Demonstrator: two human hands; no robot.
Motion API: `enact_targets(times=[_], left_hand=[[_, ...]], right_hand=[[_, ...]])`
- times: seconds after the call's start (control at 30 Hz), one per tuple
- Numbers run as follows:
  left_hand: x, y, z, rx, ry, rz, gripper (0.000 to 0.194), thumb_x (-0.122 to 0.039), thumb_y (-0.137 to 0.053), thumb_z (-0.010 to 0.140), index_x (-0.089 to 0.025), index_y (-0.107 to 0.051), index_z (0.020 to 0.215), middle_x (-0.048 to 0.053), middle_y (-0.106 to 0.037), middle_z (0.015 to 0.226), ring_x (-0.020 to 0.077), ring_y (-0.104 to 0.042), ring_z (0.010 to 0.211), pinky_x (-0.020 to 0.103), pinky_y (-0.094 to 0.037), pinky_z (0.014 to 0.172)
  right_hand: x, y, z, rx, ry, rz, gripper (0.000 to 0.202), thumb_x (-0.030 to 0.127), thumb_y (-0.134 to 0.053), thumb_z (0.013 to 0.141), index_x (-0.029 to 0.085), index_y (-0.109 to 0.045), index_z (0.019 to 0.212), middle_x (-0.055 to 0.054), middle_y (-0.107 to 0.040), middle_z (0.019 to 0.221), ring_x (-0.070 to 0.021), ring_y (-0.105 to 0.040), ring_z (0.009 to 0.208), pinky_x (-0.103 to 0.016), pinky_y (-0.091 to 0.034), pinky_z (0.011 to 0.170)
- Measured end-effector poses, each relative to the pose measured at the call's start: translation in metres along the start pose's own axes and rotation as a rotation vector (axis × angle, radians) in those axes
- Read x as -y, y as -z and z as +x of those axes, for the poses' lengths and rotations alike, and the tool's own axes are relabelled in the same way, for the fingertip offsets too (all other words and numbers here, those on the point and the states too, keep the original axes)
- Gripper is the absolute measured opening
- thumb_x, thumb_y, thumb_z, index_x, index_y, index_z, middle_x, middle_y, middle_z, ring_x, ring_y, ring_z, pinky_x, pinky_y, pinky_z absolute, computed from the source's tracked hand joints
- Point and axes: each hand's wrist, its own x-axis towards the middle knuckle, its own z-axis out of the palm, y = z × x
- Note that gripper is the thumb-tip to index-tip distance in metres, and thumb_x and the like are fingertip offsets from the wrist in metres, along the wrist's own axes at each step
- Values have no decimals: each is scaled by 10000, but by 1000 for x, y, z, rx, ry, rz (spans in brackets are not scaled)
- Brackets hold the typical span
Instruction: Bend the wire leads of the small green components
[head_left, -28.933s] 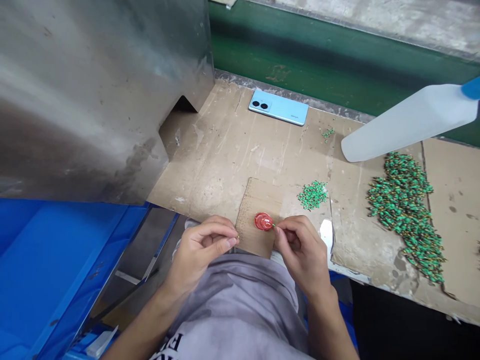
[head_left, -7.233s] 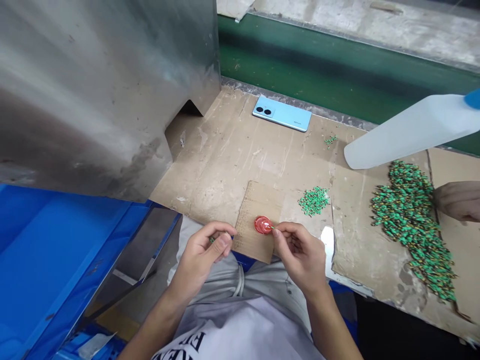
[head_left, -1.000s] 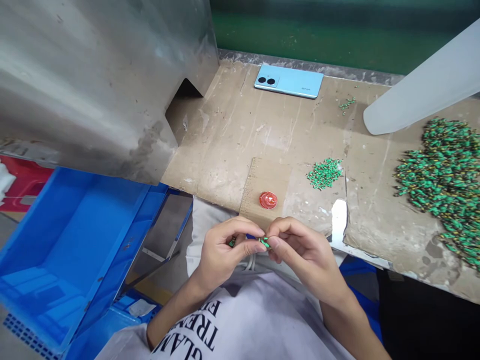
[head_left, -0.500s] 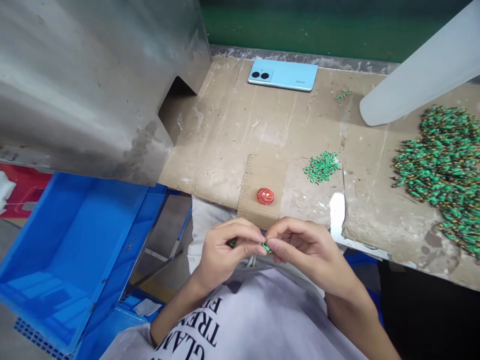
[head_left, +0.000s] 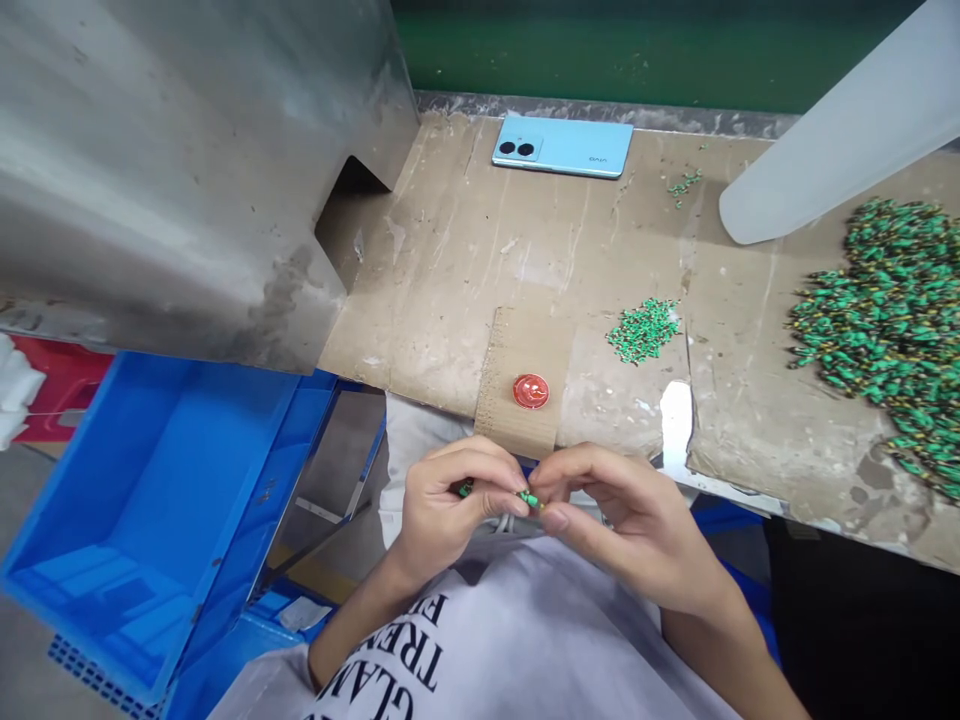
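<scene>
My left hand (head_left: 457, 495) is closed in a pinch on a small green piece (head_left: 530, 498) with a yellowish tip, held just in front of the table edge. More green and dark bits (head_left: 465, 487) show in the curl of its fingers, partly hidden. Beside the tip, my right hand (head_left: 615, 510) has its thumb and forefinger slightly apart. Beyond the hands, a small round dish of red paste or liquid (head_left: 531, 391) rests on a cardboard strip (head_left: 517, 335). A small heap of tiny green bits (head_left: 643, 331) lies to the right of the dish.
A big pile of green pieces with dark and yellow ends (head_left: 885, 310) covers the right side of the cardboard-topped table (head_left: 450, 290). A light blue phone (head_left: 562, 147) lies at the back. A white tube (head_left: 825, 140), metal housing (head_left: 187, 180) and blue crate (head_left: 150, 480) stand around.
My right thumb and forefinger have parted and drawn back slightly from the green piece, which shows more now. The left hand keeps its pinch. The view has shifted a little.
</scene>
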Motion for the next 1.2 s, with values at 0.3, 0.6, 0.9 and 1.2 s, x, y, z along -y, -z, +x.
enact_targets(times=[0.3,0.6,0.9,1.2], left_hand=[[1,-2,-2,-31,-123,116,125,-253,-864,937,-203,-825,829,40,-806,778,164,-765,682,233,-608,620],[0,-8,-3,-62,-113,106,113,-192,-865,930,-204,-810,832,17,-788,779,139,-739,692,209,-581,629],[-12,-4,-5,17,-7,248,83,-256,-858,933,-203,-849,996,42,-779,841,115,-620,602,218,-499,544],[-20,-8,-9,58,19,294,143,-81,-744,894,-186,-780,986,0,-717,816,52,-426,485,214,-393,492]], right_hand=[[-2,-12,-2,-89,-64,219,88,291,-779,1023,235,-713,1037,-13,-787,827,-150,-773,673,-237,-646,631],[-2,-15,-5,-114,-56,158,79,306,-745,1045,231,-735,1070,-19,-801,840,-154,-784,671,-237,-659,622],[-10,-5,-4,-163,357,-253,294,32,-697,974,250,-743,1165,-49,-821,975,-204,-808,881,-300,-683,797],[-10,-4,-4,-123,433,-357,331,10,-641,970,245,-691,1198,-77,-798,995,-203,-795,881,-308,-680,777]])
